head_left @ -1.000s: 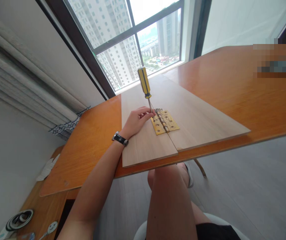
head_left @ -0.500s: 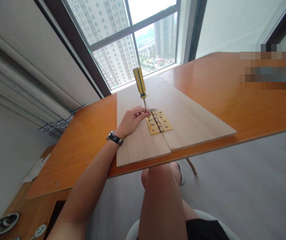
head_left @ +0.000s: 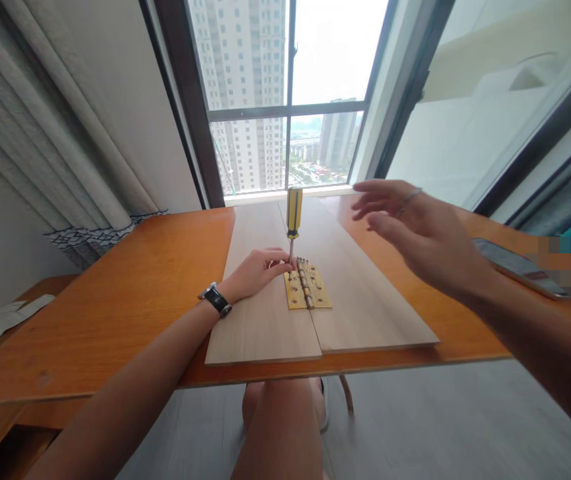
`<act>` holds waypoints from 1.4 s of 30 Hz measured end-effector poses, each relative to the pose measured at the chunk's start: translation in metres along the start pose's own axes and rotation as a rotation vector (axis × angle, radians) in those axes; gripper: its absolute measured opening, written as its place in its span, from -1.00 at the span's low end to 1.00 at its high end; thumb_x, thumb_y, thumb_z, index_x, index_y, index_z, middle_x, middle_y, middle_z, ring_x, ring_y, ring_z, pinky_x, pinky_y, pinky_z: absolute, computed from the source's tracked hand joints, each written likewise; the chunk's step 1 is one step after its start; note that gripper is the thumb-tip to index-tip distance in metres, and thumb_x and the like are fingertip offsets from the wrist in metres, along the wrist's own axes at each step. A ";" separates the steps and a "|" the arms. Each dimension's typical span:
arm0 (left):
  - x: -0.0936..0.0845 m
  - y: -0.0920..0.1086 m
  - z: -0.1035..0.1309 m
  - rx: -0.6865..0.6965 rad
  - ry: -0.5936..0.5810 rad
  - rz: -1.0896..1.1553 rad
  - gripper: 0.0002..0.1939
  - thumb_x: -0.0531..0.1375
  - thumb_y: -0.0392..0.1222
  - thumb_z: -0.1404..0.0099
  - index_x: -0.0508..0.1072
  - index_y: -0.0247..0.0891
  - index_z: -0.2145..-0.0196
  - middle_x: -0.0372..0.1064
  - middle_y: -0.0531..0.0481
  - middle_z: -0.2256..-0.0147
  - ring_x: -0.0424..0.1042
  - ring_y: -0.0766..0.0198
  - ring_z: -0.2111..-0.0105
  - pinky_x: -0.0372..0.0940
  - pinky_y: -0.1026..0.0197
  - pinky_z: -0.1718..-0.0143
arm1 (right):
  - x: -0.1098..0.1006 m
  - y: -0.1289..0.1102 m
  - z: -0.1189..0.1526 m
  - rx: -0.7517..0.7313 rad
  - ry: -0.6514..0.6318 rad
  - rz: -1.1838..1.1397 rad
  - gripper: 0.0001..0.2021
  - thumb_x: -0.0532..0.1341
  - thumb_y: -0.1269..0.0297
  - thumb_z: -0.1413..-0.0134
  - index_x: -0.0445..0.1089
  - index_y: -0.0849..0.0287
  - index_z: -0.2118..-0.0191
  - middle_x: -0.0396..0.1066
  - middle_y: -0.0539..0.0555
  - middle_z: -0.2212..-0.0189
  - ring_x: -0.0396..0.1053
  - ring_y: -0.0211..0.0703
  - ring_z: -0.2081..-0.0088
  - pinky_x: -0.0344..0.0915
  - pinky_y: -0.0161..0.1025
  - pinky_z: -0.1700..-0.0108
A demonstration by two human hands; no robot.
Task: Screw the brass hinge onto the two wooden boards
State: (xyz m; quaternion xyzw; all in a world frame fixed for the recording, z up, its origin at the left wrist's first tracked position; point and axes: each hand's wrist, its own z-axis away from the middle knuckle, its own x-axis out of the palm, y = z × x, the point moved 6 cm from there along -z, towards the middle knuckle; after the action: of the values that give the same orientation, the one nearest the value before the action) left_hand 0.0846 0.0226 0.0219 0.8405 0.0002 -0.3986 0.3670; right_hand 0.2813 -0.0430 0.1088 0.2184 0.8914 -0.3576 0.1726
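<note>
A brass hinge point(head_left: 308, 287) lies across the seam of two pale wooden boards point(head_left: 365, 300). Nearly upright over its left leaf stands a screwdriver point(head_left: 294, 213) with a yellow and black handle. My left hand point(head_left: 265, 267) rests on the left board, thumb and fingers pinched round the screwdriver's shaft near its tip. Several small screws point(head_left: 302, 261) seem to lie at the hinge's far edge. My right hand point(head_left: 410, 220) is in the air to the right of the screwdriver, fingers apart and holding nothing.
The boards lie on an orange-brown wooden table point(head_left: 130, 280), close to its front edge. A phone point(head_left: 520, 267) lies on the table at the right, behind my right forearm. Beyond the table are a window point(head_left: 290, 113) and a grey curtain point(head_left: 50, 113).
My right hand has come into view from the right. The camera view has levelled and shifted. My left hand still pinches the screwdriver, which now appears more upright.
</note>
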 end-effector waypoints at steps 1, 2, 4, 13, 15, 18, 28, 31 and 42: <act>0.000 0.000 0.000 0.001 -0.004 0.002 -0.73 0.10 -0.15 -0.41 0.56 -0.30 0.28 0.46 -0.03 0.30 0.28 0.32 0.39 0.17 0.24 0.30 | 0.011 0.005 -0.008 0.029 -0.036 -0.060 -0.60 0.17 0.23 -0.23 0.32 0.08 -0.17 0.43 0.16 0.01 0.43 0.00 0.06 0.39 0.01 0.05; 0.000 0.000 0.000 0.002 -0.006 0.007 -0.73 0.10 -0.15 -0.41 0.56 -0.30 0.28 0.46 -0.03 0.30 0.28 0.32 0.38 0.18 0.24 0.30 | 0.024 0.011 -0.016 0.073 -0.088 -0.155 -0.56 0.15 0.21 -0.23 0.28 0.07 -0.21 0.42 0.18 -0.02 0.42 0.01 0.04 0.38 0.02 0.04; 0.001 -0.001 -0.001 0.002 -0.008 0.016 -0.74 0.10 -0.16 -0.41 0.56 -0.30 0.27 0.46 -0.03 0.29 0.28 0.32 0.38 0.18 0.25 0.29 | 0.053 0.019 -0.029 0.091 -0.174 -0.341 -0.52 0.11 0.15 -0.25 0.22 0.09 -0.26 0.43 0.19 -0.02 0.42 -0.01 0.02 0.36 0.02 0.04; 0.001 -0.007 0.000 -0.020 0.024 0.045 -0.78 0.15 -0.18 -0.38 0.58 -0.30 0.26 0.42 -0.02 0.30 0.28 0.33 0.36 0.19 0.27 0.29 | 0.100 0.028 -0.035 0.091 -0.342 -0.618 -0.72 0.26 0.16 -0.17 0.45 0.22 0.09 0.52 0.08 0.31 0.46 -0.23 0.35 0.39 -0.17 0.24; 0.002 -0.006 0.000 -0.024 0.026 0.048 -0.79 0.15 -0.20 -0.38 0.57 -0.31 0.28 0.41 -0.01 0.31 0.26 0.34 0.38 0.19 0.28 0.29 | 0.100 0.035 -0.036 0.124 -0.322 -0.677 -0.75 0.31 0.17 -0.11 0.45 0.22 0.16 0.52 0.08 0.32 0.47 -0.22 0.37 0.42 -0.17 0.26; 0.002 -0.003 0.000 -0.031 0.029 0.048 -0.80 0.15 -0.22 -0.37 0.56 -0.31 0.29 0.39 -0.01 0.32 0.26 0.34 0.38 0.18 0.28 0.29 | 0.104 0.042 -0.040 0.143 -0.301 -0.749 -0.77 0.38 0.23 -0.01 0.42 0.21 0.25 0.50 0.04 0.36 0.48 -0.22 0.41 0.45 -0.19 0.31; 0.003 -0.006 -0.001 -0.010 -0.024 0.055 -0.76 0.10 -0.19 -0.41 0.55 -0.32 0.27 0.43 -0.04 0.29 0.33 0.26 0.26 0.20 0.25 0.21 | 0.110 0.048 -0.048 0.122 -0.488 -0.768 -0.70 0.30 0.14 -0.13 0.45 0.21 0.09 0.48 0.07 0.31 0.49 -0.21 0.35 0.37 -0.18 0.24; 0.003 -0.006 -0.001 -0.017 -0.024 0.049 -0.75 0.10 -0.18 -0.41 0.54 -0.33 0.28 0.43 -0.04 0.30 0.33 0.26 0.26 0.20 0.25 0.21 | 0.106 0.059 -0.044 0.133 -0.500 -0.776 -0.68 0.27 0.13 -0.17 0.47 0.19 0.02 0.51 0.11 0.23 0.48 -0.19 0.28 0.32 -0.19 0.22; 0.004 -0.002 -0.001 -0.038 -0.020 0.039 -0.77 0.11 -0.20 -0.39 0.55 -0.33 0.26 0.43 -0.06 0.27 0.31 0.29 0.31 0.20 0.26 0.28 | 0.117 0.063 -0.033 0.187 -0.408 -0.709 -0.73 0.34 0.10 -0.03 0.39 0.21 0.29 0.43 0.02 0.43 0.36 -0.23 0.37 0.28 -0.23 0.29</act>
State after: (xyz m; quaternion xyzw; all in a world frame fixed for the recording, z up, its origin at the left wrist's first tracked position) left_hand 0.0874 0.0239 0.0185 0.8292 -0.0123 -0.3999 0.3904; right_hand 0.2096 0.0526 0.0414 -0.1622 0.8228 -0.5100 0.1913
